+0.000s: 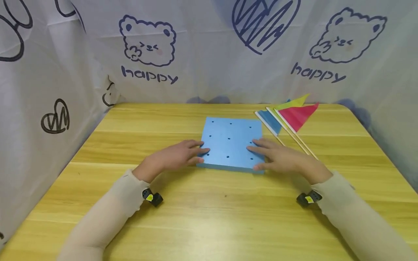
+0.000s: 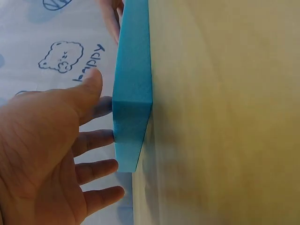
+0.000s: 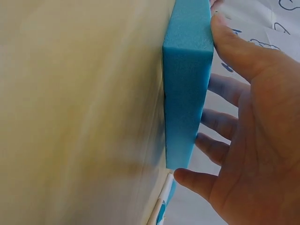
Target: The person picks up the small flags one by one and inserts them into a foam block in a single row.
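– Head view first: what's there?
– A square blue block (image 1: 236, 148), foam-like, pierced by nine small round holes, lying flat on the glossy wood-grained table (image 1: 202, 221). The left hand (image 1: 177, 156) rests on its left edge, the right hand (image 1: 282, 156) on its right, fingers spread and nearly straight, gripping nothing.
– And to the far right?
– Triangular flags (image 1: 298, 115), blue, yellow and red, on slender pale sticks.
– Left wrist view?
– The block's thick, matte side, crisp at the corners. Fingers apart, thumb lifted.
– Right wrist view?
– A faintly grained side, fingers fanned along its upper edge. Whether the little finger touches, I cannot tell.
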Demonstrator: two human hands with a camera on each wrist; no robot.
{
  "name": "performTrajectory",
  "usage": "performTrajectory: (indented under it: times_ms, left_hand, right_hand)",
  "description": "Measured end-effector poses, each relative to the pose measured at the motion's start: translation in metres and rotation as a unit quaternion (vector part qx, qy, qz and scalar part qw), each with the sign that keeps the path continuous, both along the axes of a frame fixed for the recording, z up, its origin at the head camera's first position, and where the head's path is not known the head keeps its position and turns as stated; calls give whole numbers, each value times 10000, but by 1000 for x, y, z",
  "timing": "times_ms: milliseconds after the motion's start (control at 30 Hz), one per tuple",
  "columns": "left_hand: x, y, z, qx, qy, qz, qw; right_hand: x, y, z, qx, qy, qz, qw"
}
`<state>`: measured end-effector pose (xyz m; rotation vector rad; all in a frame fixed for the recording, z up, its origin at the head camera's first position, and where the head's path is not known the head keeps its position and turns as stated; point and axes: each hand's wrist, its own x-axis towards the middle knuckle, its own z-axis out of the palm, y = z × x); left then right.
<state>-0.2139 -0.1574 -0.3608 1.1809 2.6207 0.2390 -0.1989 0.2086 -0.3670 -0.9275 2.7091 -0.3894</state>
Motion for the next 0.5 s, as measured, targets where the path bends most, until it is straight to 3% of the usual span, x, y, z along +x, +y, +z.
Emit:
performTrajectory:
  times_ms: [233,500]
  left_hand:
    - [18,1,2,-266,310,-158,9990]
    - [32,2,1,-337,826,-401,9952]
  right_hand:
    - [12,3,-1,-106,108,224,9996]
    - [23,6,0,-83,39,264,9996]
